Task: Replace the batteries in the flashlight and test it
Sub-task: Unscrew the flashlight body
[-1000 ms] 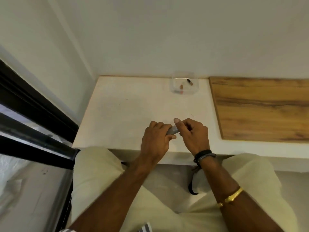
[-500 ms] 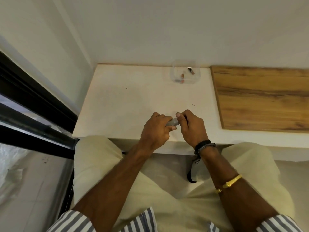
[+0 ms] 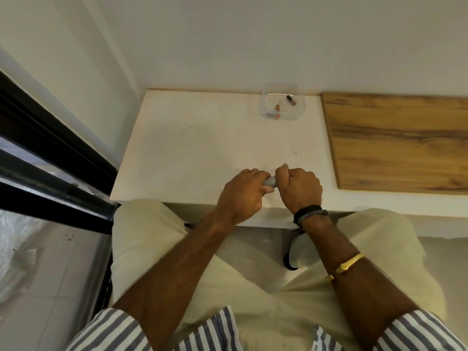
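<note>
A small grey flashlight (image 3: 270, 181) is held level between both hands above the near edge of the white table (image 3: 192, 153). My left hand (image 3: 244, 193) wraps its left end and my right hand (image 3: 300, 187) closes over its right end; only a short grey middle section shows. A black strap (image 3: 287, 259) hangs below my right wrist. At the back of the table stands a clear plastic box (image 3: 301, 110) holding two batteries (image 3: 291, 100), one dark with a copper end, one reddish (image 3: 277, 111).
A wooden board (image 3: 397, 140) lies on the right part of the table. White walls close in behind and to the left. A black window frame (image 3: 50, 173) runs along the left. My knees sit under the table's front edge.
The view has tilted down, so the table sits higher in frame. My right hand's fingers have curled tighter over the flashlight's right end; both hands stay on it.
</note>
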Demonstrator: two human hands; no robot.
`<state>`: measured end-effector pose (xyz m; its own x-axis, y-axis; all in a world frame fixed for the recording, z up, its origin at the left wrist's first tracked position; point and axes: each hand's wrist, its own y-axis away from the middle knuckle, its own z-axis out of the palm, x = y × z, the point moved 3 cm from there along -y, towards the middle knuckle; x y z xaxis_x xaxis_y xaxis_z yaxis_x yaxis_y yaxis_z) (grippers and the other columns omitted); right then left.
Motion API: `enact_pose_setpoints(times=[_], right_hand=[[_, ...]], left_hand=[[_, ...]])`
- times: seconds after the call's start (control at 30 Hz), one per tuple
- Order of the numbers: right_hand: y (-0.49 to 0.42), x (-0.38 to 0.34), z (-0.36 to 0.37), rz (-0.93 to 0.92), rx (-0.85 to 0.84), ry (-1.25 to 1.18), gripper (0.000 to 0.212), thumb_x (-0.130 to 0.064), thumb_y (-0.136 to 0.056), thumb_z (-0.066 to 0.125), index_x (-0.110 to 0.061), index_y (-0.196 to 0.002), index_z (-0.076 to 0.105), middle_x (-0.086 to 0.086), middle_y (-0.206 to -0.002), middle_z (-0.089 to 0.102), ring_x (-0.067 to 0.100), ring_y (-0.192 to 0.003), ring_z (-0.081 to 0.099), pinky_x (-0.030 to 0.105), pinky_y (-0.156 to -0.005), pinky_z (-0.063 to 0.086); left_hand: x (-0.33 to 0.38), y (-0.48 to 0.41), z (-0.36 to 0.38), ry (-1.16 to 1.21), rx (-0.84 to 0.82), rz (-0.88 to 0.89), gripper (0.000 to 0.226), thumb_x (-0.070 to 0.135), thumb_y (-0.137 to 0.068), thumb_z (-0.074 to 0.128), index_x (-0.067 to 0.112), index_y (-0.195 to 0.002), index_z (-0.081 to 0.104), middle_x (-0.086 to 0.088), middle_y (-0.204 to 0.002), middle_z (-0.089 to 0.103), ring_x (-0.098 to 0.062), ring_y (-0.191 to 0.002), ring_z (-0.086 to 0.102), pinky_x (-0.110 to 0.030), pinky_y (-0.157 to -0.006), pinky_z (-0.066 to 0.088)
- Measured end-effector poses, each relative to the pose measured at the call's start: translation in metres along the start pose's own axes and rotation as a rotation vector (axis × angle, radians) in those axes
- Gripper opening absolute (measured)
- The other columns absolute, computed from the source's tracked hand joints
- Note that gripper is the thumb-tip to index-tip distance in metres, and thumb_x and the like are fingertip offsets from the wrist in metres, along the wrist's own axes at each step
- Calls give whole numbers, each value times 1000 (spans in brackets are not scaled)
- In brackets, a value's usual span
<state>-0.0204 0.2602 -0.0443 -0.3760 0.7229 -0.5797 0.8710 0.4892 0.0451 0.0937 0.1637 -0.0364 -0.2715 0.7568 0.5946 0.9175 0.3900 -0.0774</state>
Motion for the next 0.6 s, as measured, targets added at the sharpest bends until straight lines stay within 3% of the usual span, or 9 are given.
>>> enact_pose_setpoints(times=[0.1,0.2,0.27,0.43,0.5,0.6], right_hand=[[3,-4,-5,-121,54,-18,61,-44,-97,28,-15,-45,42,-2,-40,40,16,-40,34,26,-47,21],[5,-10,-13,-318,90,-35,58,-42,-96,24,-16,-48,45,-4,-41,40,19,-40,36,24,-48,20],[3,-10,-14,-374,92,-100,54,-42,-100,30,-20,-53,45,-7,-44,41,16,-41,37,24,-48,22],[4,-4,-4,-297,-64,-315,40,-43,-103,54,-14,-76,63,-6,-60,56,13,-56,53,29,-56,43],[7,-5,-4,-328,-124,-360,27,-36,-102,58,-14,-90,69,-3,-73,67,15,-68,64,31,-64,53],[7,-5,-7,-422,-167,-450,11,-16,-98,67,-13,-107,72,2,-98,72,14,-83,67,30,-76,57]], left_hand=[[-3,-3,-6,242,-56,18,19,20,-99,55,6,-102,67,-7,-87,68,-21,-76,59,-39,-71,52],[-5,-2,-9,347,-73,33,19,16,-100,55,4,-101,69,-3,-81,69,-16,-71,61,-30,-68,53],[-7,-3,-9,341,-54,27,20,19,-99,58,5,-105,70,-3,-86,71,-17,-75,63,-29,-71,54],[-21,-5,-10,222,16,9,24,25,-96,58,5,-103,68,-11,-86,69,-25,-76,60,-47,-73,52],[-24,-3,-8,213,13,-6,23,25,-96,57,5,-103,68,-11,-85,69,-26,-76,60,-48,-73,51],[-29,-2,-8,227,29,-33,21,23,-98,58,5,-105,68,-12,-88,69,-26,-77,60,-49,-74,51]])
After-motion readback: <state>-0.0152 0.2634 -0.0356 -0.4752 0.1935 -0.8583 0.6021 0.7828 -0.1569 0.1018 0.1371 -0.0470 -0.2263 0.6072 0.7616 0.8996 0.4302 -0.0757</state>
